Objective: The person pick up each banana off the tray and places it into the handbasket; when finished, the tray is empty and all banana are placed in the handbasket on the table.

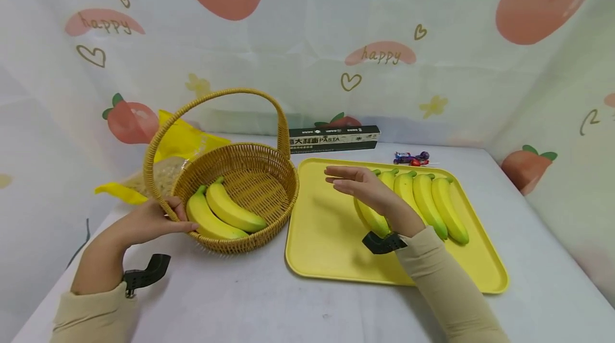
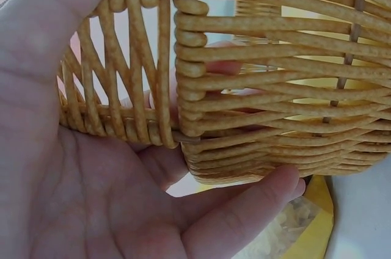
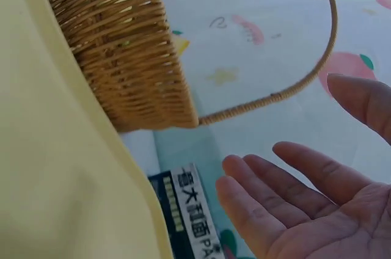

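Two yellow plastic bananas (image 1: 223, 214) lie in the round woven wicker basket (image 1: 250, 159) on the tabletop (image 1: 250, 300). We note the left hand (image 1: 149, 220) grasping its rim; the right hand (image 1: 360, 185) hovers released above the yellow tray (image 1: 326, 247), holding nothing.

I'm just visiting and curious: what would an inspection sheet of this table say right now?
Surface: table under a pale cloth.
Job's things: wicker basket holding two bananas; yellow tray beside it with a row of bananas.
Clutter: pasta box, wrapped sweets, yellow bag behind the basket.
Hands: left hand holds the basket by its side; right hand is open and empty above the tray.
Cables: nothing seen; a black wrist mount on each arm.
Surroundings: curtain printed with peaches and "happy".
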The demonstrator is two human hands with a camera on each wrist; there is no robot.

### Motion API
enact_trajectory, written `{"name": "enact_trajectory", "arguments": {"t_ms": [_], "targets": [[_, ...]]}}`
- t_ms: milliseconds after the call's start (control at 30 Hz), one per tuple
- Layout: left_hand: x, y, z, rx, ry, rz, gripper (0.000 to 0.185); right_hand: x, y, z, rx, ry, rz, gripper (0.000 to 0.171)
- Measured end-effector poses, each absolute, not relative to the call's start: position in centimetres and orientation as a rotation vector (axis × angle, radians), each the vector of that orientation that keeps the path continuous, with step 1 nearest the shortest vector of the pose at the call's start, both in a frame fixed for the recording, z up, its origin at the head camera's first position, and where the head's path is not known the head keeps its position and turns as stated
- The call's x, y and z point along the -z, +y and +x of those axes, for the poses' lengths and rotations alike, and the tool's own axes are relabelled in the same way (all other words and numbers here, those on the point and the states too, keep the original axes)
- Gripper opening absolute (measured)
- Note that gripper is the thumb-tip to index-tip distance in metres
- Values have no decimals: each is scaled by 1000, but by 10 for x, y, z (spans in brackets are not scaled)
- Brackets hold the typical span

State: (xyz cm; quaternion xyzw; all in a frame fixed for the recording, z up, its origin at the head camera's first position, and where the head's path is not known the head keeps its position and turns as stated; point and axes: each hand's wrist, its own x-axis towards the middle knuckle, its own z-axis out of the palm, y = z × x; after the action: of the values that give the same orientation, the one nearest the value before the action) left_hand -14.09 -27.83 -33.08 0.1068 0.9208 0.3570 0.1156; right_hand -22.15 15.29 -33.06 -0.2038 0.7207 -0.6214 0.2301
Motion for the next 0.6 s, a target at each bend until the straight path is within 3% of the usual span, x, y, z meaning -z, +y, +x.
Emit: {"name": "enact_trajectory", "arguments": {"t_ms": [600], "targets": [[329, -278, -141, -1060, 2687, 322, 27, 352, 198, -213, 1634, 2382, -354, 52]]}}
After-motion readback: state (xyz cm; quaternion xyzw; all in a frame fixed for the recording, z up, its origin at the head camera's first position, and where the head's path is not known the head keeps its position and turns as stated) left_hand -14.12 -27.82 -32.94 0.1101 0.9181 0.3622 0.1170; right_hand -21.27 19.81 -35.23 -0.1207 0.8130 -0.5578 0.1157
